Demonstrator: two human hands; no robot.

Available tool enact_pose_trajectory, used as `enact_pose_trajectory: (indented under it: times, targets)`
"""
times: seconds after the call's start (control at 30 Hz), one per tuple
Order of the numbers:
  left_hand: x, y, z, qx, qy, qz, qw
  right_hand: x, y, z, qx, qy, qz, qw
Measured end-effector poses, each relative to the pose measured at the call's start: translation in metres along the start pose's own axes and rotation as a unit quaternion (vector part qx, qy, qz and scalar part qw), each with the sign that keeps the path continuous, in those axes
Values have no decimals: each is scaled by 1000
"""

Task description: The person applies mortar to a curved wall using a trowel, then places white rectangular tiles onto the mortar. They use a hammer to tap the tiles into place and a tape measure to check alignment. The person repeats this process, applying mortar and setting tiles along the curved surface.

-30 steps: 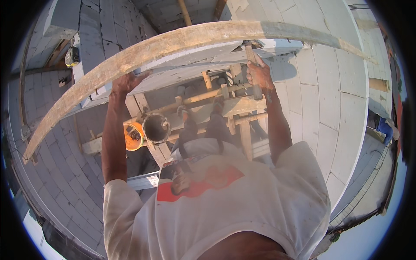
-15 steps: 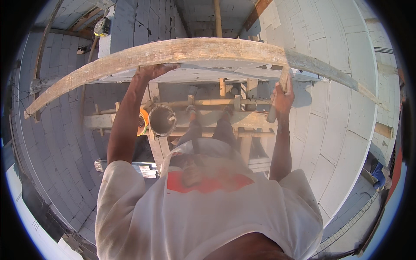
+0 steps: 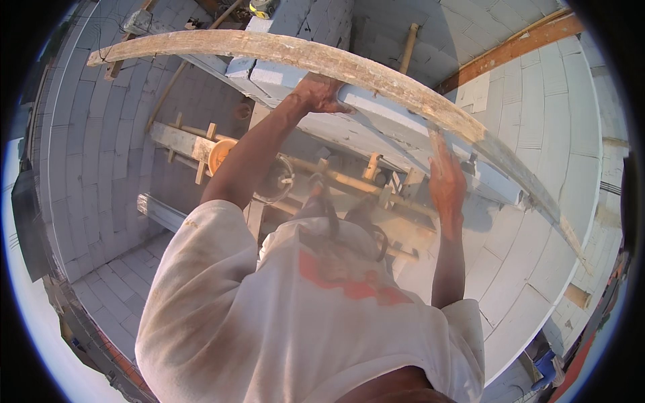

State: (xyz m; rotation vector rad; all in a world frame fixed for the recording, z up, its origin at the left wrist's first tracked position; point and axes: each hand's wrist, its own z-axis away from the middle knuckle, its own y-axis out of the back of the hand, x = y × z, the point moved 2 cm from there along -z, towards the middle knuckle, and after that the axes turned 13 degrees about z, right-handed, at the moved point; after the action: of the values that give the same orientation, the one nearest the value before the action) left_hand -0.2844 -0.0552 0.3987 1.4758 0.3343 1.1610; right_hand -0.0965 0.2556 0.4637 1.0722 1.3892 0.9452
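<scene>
A long rough wooden board arches across the upper view over a ledge of pale lightweight blocks. My left hand rests on the block edge just under the board, fingers spread. Lower on the right, my right hand is raised around a short wooden piece whose upper end meets the board's underside; its lower part is hidden by the hand. Pale dust hazes the area below my hands.
Below is bamboo and plank scaffolding, with an orange bucket and a grey bucket. Pale block walls surround me. A tape measure sits atop a block column. A person in blue is at the lower right edge.
The view has turned, so the board now slopes down to the right. My left hand shows farther right and higher, my right hand lower in the picture. Haze below has thickened.
</scene>
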Motion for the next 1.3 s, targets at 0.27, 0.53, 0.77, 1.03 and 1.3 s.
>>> enact_pose_trajectory:
  times: [0.27,0.53,0.77,1.03,1.3]
  targets:
    - [-1,8,-3,16,-21,11,1000,4,1,-6,3,51,26,998]
    - [14,17,1,-6,-13,-6,1000,3,-9,-2,13,43,-80,996]
    - [-34,4,24,279,-21,-18,960,-30,2,61,-5,-128,-322,938]
    - [-79,17,68,295,274,-59,914,-20,-1,147,-54,-282,-410,866]
    - [-48,49,31,399,-71,117,907,16,-58,201,-29,-344,-426,837]
